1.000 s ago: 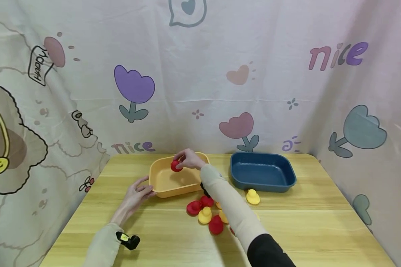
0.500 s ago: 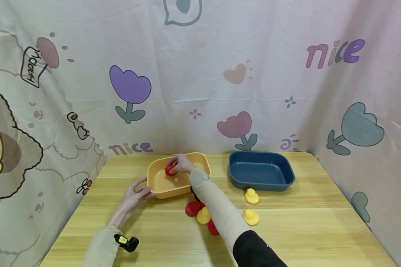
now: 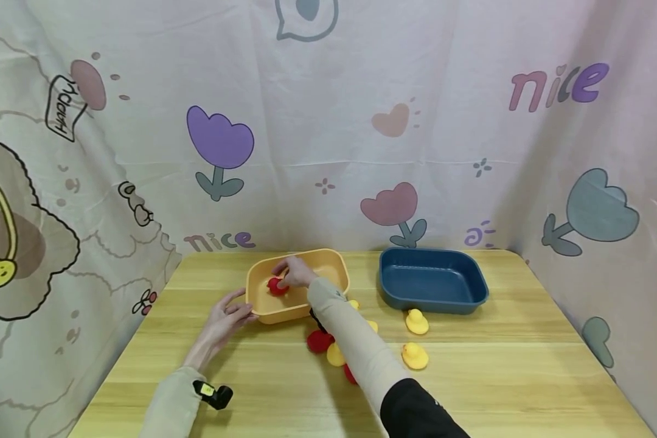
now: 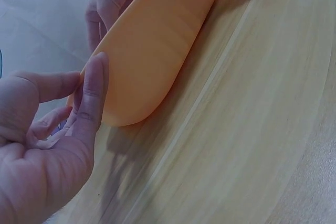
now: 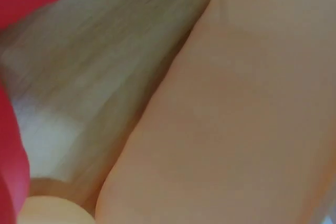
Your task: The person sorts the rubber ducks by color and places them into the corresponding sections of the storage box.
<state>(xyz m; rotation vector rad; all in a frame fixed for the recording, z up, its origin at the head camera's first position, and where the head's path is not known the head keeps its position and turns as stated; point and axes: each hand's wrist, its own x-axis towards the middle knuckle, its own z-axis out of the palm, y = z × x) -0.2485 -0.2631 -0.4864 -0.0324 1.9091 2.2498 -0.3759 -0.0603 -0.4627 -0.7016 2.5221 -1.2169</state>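
A yellow-orange plastic basin [image 3: 286, 314] stands at the back left of the table. My left hand [image 3: 225, 317] pinches its left rim between thumb and fingers, as the left wrist view shows on the basin's side [image 4: 152, 45]. My right hand [image 3: 297, 273] reaches over the basin, its fingertips at a red rubber duck [image 3: 276, 287] low inside, the thumb overlapping the duck. Below my right forearm lie red ducks [image 3: 319, 342] and a yellow duck [image 3: 336, 354], partly hidden by the sleeve. The right wrist view catches mostly the basin's outer wall [image 5: 210, 108], not the fingers.
A dark blue basin [image 3: 432, 304] stands at the back right. Two yellow rubber ducks [image 3: 417, 322] sit in front of it. More yellow shows along my right sleeve [image 3: 350, 328]. A printed curtain [image 3: 306, 121] hangs behind the table.
My right hand has carried the red duck leftward and down into the yellow basin. The duck now sits lower against the fingertips. My left hand keeps its hold on the rim.
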